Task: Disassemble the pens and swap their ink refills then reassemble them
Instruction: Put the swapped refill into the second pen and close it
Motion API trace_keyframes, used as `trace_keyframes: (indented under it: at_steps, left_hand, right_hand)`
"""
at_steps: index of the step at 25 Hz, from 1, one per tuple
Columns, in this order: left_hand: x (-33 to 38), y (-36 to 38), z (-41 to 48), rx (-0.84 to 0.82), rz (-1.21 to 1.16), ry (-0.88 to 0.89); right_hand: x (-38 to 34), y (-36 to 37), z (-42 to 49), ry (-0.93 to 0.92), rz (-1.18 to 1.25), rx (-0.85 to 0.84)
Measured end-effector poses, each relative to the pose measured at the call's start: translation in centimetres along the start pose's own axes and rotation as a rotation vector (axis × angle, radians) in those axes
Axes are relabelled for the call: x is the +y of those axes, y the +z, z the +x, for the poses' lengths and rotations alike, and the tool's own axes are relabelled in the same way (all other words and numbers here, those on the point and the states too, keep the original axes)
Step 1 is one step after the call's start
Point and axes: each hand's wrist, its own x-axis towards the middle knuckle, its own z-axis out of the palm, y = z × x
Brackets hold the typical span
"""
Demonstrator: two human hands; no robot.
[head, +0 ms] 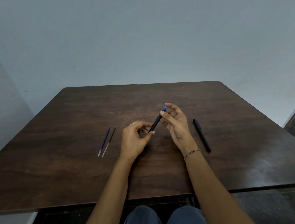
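Pen point(156, 122) above table point(232, 122), left hand point(134, 139) gripping barrel, right hand point(176, 122) pinching blue tip

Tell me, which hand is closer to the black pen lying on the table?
Right. The right hand is just left of that black pen; the left hand is farther left, past the held pen.

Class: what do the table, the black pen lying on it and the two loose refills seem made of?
Table: wood or wood-look laminate, brown grain, slight sheen. Black pen: probably matte plastic, no glints. Blue refill and black refill: thin plastic tubes, apparently; their near ends look clear.
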Motion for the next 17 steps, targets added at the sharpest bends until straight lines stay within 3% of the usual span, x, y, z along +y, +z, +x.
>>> trace_keyframes:
  at_steps: [7,17]
  left_hand:
    - [-0.02,0.04,-0.04,0.014,-0.001,0.008]
    - [-0.11,0.11,0.01,0.012,-0.010,-0.003]
  right_hand:
    - [-0.06,-0.02,0.09,0.102,0.063,0.046]
    - [-0.16,0.12,-0.20,0.039,0.008,0.031]
